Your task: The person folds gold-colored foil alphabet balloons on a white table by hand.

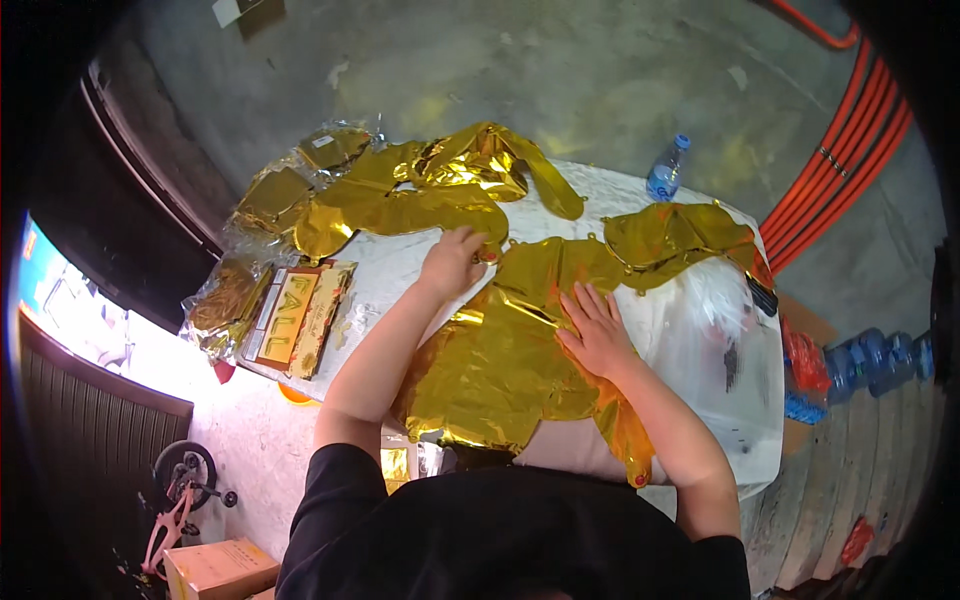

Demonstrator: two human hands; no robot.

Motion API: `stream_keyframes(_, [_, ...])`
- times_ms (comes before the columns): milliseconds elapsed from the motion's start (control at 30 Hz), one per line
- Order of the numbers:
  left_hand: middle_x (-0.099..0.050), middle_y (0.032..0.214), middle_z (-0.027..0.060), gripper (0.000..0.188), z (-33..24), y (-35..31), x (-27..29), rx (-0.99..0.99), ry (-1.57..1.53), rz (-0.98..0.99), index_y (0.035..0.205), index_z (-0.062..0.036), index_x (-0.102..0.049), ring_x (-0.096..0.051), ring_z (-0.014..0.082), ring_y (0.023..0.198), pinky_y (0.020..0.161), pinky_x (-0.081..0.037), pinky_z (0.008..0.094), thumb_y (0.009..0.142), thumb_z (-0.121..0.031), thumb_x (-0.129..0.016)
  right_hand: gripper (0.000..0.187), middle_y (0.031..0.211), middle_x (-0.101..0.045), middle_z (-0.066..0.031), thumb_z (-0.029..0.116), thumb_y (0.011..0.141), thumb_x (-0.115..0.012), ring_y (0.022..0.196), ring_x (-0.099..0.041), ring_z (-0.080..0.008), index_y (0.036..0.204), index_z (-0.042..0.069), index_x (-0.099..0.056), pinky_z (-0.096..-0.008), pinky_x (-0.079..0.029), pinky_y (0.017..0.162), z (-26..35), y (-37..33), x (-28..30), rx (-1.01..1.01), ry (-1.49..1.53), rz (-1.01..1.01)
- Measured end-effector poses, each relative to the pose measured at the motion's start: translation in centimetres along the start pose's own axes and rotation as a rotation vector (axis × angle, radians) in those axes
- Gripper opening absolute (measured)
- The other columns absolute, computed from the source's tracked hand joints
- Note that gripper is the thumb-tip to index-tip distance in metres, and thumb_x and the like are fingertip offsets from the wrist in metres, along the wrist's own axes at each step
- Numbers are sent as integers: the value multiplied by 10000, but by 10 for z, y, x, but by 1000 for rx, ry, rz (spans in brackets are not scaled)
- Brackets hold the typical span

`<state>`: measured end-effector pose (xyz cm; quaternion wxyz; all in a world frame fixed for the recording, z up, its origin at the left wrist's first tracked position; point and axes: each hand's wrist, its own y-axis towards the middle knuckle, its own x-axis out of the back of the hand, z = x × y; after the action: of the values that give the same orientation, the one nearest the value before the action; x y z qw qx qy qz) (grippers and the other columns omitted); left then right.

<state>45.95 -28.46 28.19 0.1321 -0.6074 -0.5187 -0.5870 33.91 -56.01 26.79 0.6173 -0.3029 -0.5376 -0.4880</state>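
Note:
A large flat gold foil balloon [500, 370] lies across the table's near edge and hangs down toward my lap. My right hand [597, 335] rests flat on it, fingers spread. At its upper left edge my left hand [455, 265] has its fingers bent and closed on the foil, close to a small red spot. Beyond that hand, more gold foil balloons [400, 208] lie loosely heaped. Another gold foil piece [680, 240] is spread out to the right of the large one, touching its upper right side.
Clear-wrapped gold packets [275, 195] and a printed card pack [300, 320] sit on the white table's [345, 265] left side. At the far edge stands a water bottle [665, 168]. Clear plastic bags [715, 310] lie right. A cardboard box [222, 568] is on the floor.

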Motion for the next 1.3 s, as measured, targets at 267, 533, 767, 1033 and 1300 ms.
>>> stream_keyframes(267, [-606,1167,136,301,0,12,-26,-23,382,154,1116,-91,-587,-619,294,937,722,-529,374,830,-183,-570,578,1489,-277,-147,405,926,-461,1386,-229,-308,1418,121,-352,-477,-122,1128,2,1,2,15,-7,-1])
stream_keyframes(533, [-651,1063,129,158,30,21,-32,40,468,122,933,-76,-594,-654,261,679,559,-524,377,841,-190,-533,567,1476,-301,-154,413,923,-467,1379,-250,-301,1404,126,-376,-489,-121,1129,1,2,0,27,4,-29])
stream_keyframes(767, [-647,1072,110,237,32,6,-14,-71,193,38,1040,-109,-602,-656,287,749,612,-524,390,856,-250,-557,566,1471,-308,-156,404,920,-475,1377,-252,-303,1402,123,-376,-491,-119,1128,0,3,-1,33,11,-30])
stream_keyframes(1033, [-583,1055,203,305,81,-12,82,427,152,-334,995,-30,-602,-532,364,1029,868,-456,440,790,-255,-615,553,1479,-297,-152,374,928,-475,1385,-235,-303,1409,124,-366,-476,-132,1126,-2,1,4,8,-8,-19])
stream_keyframes(1300, [-585,1155,160,569,159,-13,148,1054,446,-79,1190,-72,-514,-546,334,1111,940,-440,435,754,-395,-684,555,1470,-310,-159,376,914,-498,1377,-253,-306,1394,118,-391,-484,-127,1128,1,-1,5,6,34,-25])
